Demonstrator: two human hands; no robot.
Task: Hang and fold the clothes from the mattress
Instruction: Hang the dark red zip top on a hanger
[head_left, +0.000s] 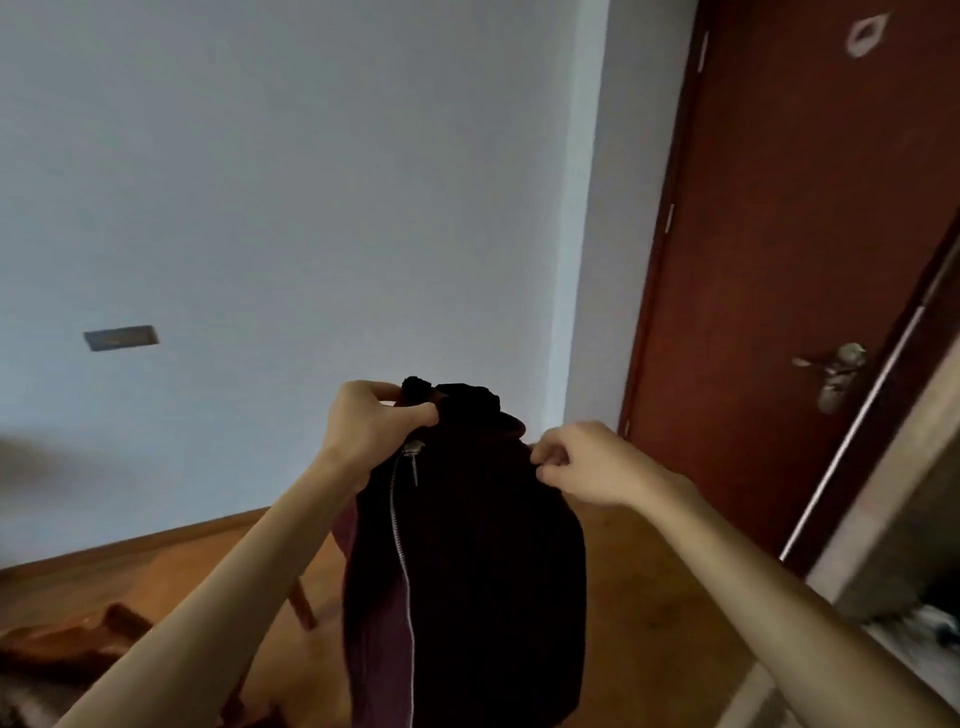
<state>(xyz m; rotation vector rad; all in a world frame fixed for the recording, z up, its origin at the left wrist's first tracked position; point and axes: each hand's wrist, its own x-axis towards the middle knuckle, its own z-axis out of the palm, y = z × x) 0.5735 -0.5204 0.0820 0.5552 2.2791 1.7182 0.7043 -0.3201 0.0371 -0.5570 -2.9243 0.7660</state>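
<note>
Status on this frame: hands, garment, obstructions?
Left hand grips dark zip jacket at collar. Right hand pinches its top edge, right side. Jacket hangs free above wooden floor. No obstruction seen.

Dark zippered garment (467, 571), hanging upright, bunched top

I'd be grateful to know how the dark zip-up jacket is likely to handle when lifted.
Probably floppy: the jacket hangs limp below the left hand and right hand gripping its top. Likely light, since pinches hold it. Its zipper pull may swing.
</note>
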